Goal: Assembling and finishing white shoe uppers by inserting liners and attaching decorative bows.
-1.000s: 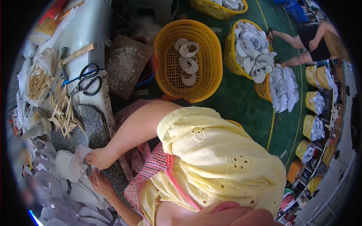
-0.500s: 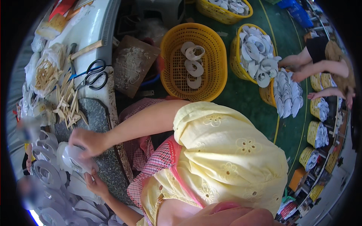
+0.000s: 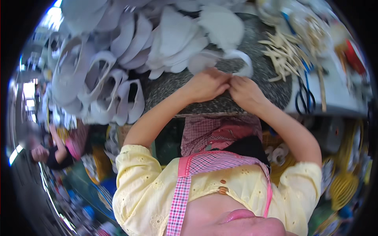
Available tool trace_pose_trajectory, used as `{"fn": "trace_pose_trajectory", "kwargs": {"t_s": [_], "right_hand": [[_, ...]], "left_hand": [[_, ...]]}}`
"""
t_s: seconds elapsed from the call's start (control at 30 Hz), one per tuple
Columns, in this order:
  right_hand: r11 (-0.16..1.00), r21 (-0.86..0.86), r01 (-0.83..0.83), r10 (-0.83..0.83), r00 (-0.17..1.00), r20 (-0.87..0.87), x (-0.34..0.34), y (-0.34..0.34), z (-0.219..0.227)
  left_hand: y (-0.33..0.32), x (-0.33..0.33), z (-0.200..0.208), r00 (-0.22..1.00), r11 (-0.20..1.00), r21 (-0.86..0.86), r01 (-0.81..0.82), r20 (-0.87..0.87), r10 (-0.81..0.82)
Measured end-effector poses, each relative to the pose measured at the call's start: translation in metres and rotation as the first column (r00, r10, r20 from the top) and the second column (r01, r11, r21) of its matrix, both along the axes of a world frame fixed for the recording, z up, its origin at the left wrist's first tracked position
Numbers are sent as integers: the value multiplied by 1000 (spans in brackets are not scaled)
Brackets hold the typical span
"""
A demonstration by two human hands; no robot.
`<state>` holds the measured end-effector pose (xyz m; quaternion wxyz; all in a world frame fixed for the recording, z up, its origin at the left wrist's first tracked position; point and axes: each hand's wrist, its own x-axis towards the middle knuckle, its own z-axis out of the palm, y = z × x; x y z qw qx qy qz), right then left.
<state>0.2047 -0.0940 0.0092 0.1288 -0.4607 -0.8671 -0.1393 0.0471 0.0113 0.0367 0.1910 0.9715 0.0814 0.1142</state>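
My left hand (image 3: 206, 84) and my right hand (image 3: 247, 91) meet over the near part of a dark speckled stone slab (image 3: 165, 88). Between their pinched fingertips is a white curved sheet piece (image 3: 245, 63), bent round into a loop. My fingers hide where its ends come together. Just beyond it, fanned flat white cut pieces (image 3: 173, 43) lie stacked on the slab, with another white sheet (image 3: 222, 25) beside them. To the left rises a heap of white curved loops (image 3: 102, 78).
Pale pointed wooden sticks (image 3: 279, 53) lie at the slab's right. Beyond them are black-handled scissors (image 3: 305, 98) and clear plastic bags (image 3: 311, 27) on the white tabletop. Another person's arm (image 3: 59, 143) shows far left. Behind me at right stands a yellow basket (image 3: 344, 188).
The view has swung round to face the bench squarely. My hands, apart on the white piece before, are now together at its near side, and the piece is curled into a loop.
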Motion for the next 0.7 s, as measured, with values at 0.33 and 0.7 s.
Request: {"fn": "trace_pose_trajectory", "kwargs": {"t_s": [0.33,0.7], "right_hand": [[991,-114,77,-86,994,-73,-7,-6,4],[941,-99,-325,322,946,-44,21,48,40]], "left_hand": [[17,-38,-27,999,978,202,46,13,-49],[6,-79,-10,945,963,-10,-270,-195,263]]}}
